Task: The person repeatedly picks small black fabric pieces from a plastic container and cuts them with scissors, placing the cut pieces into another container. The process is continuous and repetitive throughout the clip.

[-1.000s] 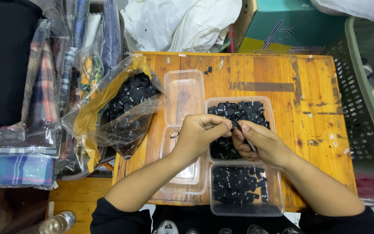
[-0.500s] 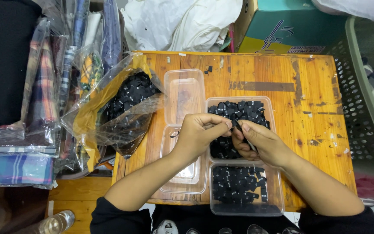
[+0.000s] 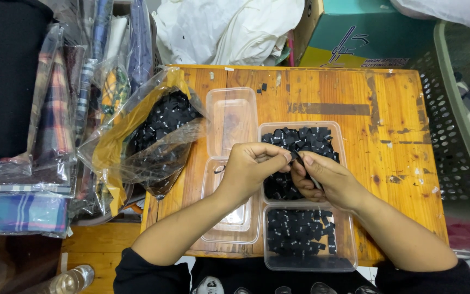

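Note:
My left hand (image 3: 248,170) and my right hand (image 3: 325,177) meet over the middle of a small wooden table (image 3: 387,114). Together their fingertips pinch a small black piece (image 3: 295,158). Under them a clear plastic container (image 3: 300,139) holds a heap of small black pieces. A second clear container (image 3: 305,234), nearer to me, holds black pieces laid in flat rows. Part of the far container is hidden by my hands.
Two empty clear trays (image 3: 230,120) lie left of the containers. A clear plastic bag (image 3: 148,136) full of black pieces sits at the table's left edge. Bagged plaid fabrics (image 3: 44,125) pile at left, a teal box (image 3: 365,32) behind, a green mesh basket (image 3: 463,120) at right.

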